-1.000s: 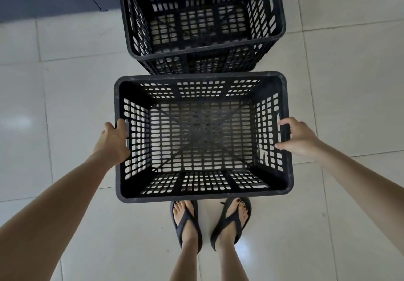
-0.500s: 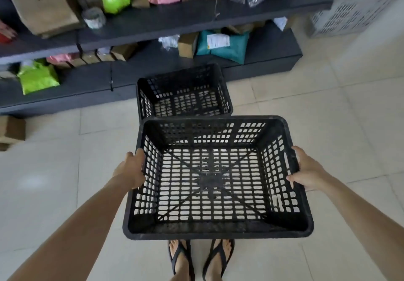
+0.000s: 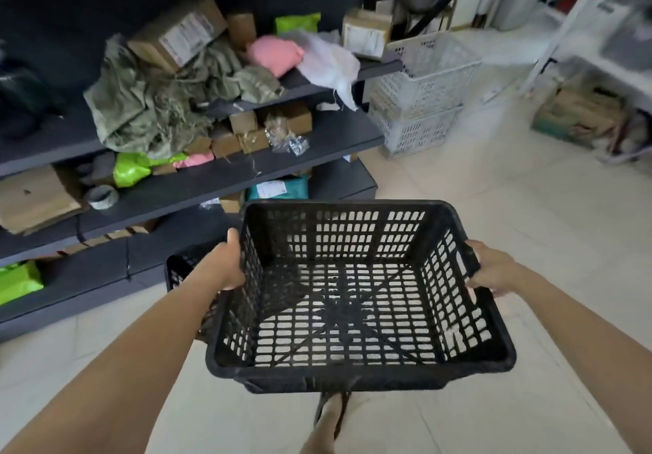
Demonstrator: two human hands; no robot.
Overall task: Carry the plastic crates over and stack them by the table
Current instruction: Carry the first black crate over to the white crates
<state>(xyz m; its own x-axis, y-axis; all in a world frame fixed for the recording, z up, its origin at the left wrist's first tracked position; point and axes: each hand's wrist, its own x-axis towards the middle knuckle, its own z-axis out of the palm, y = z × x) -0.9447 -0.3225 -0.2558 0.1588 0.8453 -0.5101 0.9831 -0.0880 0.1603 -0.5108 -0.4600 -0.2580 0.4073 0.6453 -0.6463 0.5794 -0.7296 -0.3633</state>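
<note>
I hold an empty black plastic crate (image 3: 352,369) level in front of me, above the floor. My left hand (image 3: 225,263) grips its left rim and my right hand (image 3: 492,270) grips its right rim. A second black crate (image 3: 181,270) stands on the floor behind my left forearm, mostly hidden by the arm and the held crate. Two white plastic crates (image 3: 423,100) are stacked at the back, right of the shelving.
Dark shelving (image 3: 247,174) along the left holds cardboard boxes, green cloth and coloured bags. A white rack (image 3: 596,47) with boxes under it stands at the far right. Pale floor tiles (image 3: 494,206) stretch between them. One of my feet (image 3: 328,414) shows below the crate.
The crate has come up off the floor in both hands and swung right, away from the other black crate. My view has risen and turned right, bringing the white crates into sight.
</note>
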